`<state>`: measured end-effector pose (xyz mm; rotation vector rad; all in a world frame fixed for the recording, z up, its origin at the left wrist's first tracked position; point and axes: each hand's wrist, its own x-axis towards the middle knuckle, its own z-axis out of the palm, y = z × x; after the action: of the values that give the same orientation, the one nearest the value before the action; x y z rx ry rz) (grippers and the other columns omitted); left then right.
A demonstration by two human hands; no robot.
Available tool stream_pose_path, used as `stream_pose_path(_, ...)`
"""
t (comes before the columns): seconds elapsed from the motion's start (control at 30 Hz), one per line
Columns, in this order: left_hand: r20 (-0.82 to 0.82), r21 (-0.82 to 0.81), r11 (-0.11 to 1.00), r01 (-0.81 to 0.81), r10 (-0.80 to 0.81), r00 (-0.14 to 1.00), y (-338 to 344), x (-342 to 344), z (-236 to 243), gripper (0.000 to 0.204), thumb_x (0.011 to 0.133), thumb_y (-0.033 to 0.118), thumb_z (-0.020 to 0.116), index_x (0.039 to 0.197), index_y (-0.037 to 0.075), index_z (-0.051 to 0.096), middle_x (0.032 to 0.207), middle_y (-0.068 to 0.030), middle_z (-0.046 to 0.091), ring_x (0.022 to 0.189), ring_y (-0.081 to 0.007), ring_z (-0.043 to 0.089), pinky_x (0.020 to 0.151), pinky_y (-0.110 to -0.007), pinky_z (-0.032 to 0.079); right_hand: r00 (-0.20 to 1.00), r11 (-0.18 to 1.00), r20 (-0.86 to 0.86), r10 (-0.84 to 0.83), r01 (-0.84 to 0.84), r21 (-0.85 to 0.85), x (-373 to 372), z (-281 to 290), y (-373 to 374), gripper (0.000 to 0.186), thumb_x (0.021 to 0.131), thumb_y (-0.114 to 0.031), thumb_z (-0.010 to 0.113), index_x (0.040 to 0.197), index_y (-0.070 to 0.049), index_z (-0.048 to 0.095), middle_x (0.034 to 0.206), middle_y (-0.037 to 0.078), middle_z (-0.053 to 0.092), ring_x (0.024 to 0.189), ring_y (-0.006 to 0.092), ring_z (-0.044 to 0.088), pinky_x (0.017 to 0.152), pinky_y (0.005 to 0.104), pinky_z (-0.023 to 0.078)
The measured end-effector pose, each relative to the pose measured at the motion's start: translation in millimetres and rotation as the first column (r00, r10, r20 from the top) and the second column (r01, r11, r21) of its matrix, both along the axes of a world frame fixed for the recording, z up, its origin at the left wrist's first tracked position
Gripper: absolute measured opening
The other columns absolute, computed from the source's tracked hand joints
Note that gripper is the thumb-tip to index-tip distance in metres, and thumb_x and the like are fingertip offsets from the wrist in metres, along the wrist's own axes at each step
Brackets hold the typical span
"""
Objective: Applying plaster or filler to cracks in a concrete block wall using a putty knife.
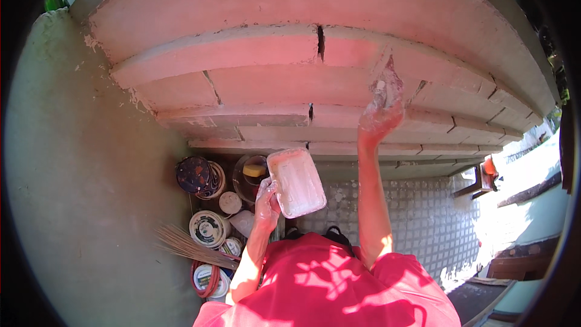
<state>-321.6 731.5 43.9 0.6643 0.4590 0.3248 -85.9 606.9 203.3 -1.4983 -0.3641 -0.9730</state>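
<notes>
My left hand [266, 201] grips the edge of a shallow white rectangular tray [298, 183] smeared with whitish paste, held out in front of my body. Raised to the pink stepped surface [242, 53], my right hand [382, 109] is closed, its fingers coated with the same pale paste. A thin, paste-covered blade [385, 59] sticks up from it, like a putty knife; its handle is hidden in the fingers. The blade's tip is at the pink ledge, right of a dark vertical crack [321, 43]. Whether it touches the surface I cannot tell.
Several paint buckets and tubs [207, 229] crowd the floor at left, beside a twig broom [193, 247]. A yellow sponge [254, 171] lies among them. The green wall [91, 175] rises on the left. Patterned tiles [417, 212] cover the floor; a small wooden stool [482, 180] stands far right.
</notes>
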Motion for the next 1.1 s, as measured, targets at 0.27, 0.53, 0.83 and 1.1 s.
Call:
stream_pose_path(0.27,-0.045,-0.048,0.998,0.028,-0.030,0.999,13.7,-3.4,-3.8,0.025,0.092,0.015,0.052,0.115,0.007,0.051,0.108,-0.0029,0.060,0.102,-0.0147,0.059,0.090,-0.030,0.047,0.993,0.984,0.083,-0.082,0.094,-0.149,-28.6,-4.0,82.8,0.026,0.089,-0.004,0.052,0.111,0.004,0.064,0.096,0.024,0.066,0.080,0.0400,0.065,0.066,0.0367,0.051)
stream_pose_path(0.53,-0.013,-0.038,0.999,0.034,-0.035,0.999,28.0,-9.8,1.9,0.023,0.092,0.014,0.050,0.114,0.007,0.050,0.108,-0.0027,0.059,0.103,-0.0139,0.058,0.090,-0.030,0.046,0.960,0.952,0.029,-0.277,0.279,-0.128,-4.8,13.3,18.7,0.026,0.089,-0.005,0.053,0.111,0.002,0.065,0.099,0.022,0.068,0.084,0.0362,0.067,0.073,0.0365,0.051)
stream_pose_path(0.83,-0.052,-0.035,0.999,0.040,-0.042,0.998,20.4,-6.5,8.2,0.023,0.093,0.016,0.051,0.114,0.006,0.051,0.111,-0.0035,0.059,0.103,-0.0150,0.058,0.091,-0.031,0.046,1.000,0.974,0.001,0.025,-0.024,-0.225,-38.7,-7.0,68.0,0.022,0.084,-0.006,0.056,0.101,0.002,0.067,0.087,0.023,0.066,0.077,0.0389,0.064,0.067,0.0402,0.049)
stream_pose_path(1.1,-0.071,-0.054,0.998,0.010,-0.014,0.997,25.0,-14.3,3.0,0.024,0.093,0.015,0.051,0.116,0.007,0.052,0.113,-0.0034,0.060,0.105,-0.0159,0.058,0.092,-0.032,0.046,0.903,0.858,0.049,-0.426,0.420,-0.296,18.0,5.0,-11.1,0.021,0.081,0.001,0.051,0.097,0.006,0.064,0.081,0.025,0.064,0.072,0.0401,0.062,0.059,0.0446,0.046)
